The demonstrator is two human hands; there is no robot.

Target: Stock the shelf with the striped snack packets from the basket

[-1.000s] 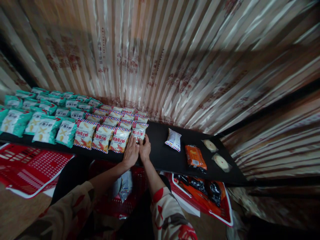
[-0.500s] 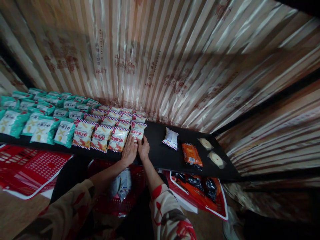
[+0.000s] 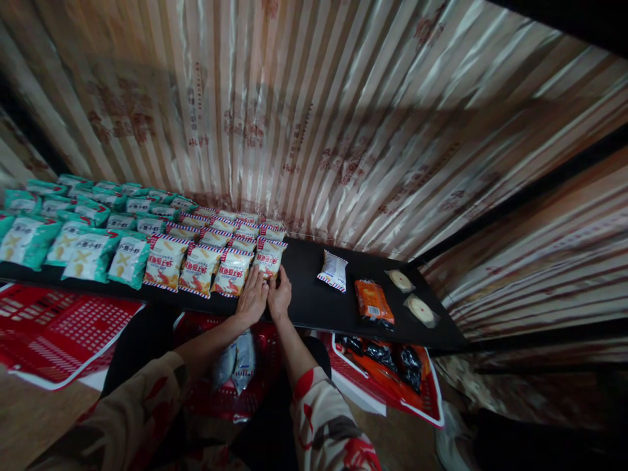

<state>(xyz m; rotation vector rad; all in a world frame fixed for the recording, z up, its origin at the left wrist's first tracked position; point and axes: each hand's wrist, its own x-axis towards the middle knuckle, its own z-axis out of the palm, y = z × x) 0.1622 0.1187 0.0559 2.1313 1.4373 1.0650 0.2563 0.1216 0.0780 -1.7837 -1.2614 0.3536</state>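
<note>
My left hand (image 3: 252, 299) and my right hand (image 3: 279, 296) meet at the lower edge of a white and red snack bag (image 3: 269, 257), one at each side of it. This bag stands at the right end of the front row, leaning back against the bags behind. Its bottom corners are hidden by my fingers. Just left of my left hand is a matching snack bag (image 3: 231, 271), with more of the same (image 3: 199, 269) farther left. Rows of teal and white snack bags (image 3: 88, 254) fill the shelf's left part.
On the black shelf (image 3: 307, 288) to the right lie a face-down snack bag (image 3: 334, 270), an orange packet (image 3: 373, 302) and two round wrapped pieces (image 3: 420, 310). Below are red baskets (image 3: 63, 333), one holding silvery bags (image 3: 240, 360), another orange and black packets (image 3: 409, 366). Striped sheeting (image 3: 294, 131) hangs behind.
Both hands stay at the same snack bag, which has shifted very slightly. The view has turned a little, so the right-hand items appear slightly farther left.
</note>
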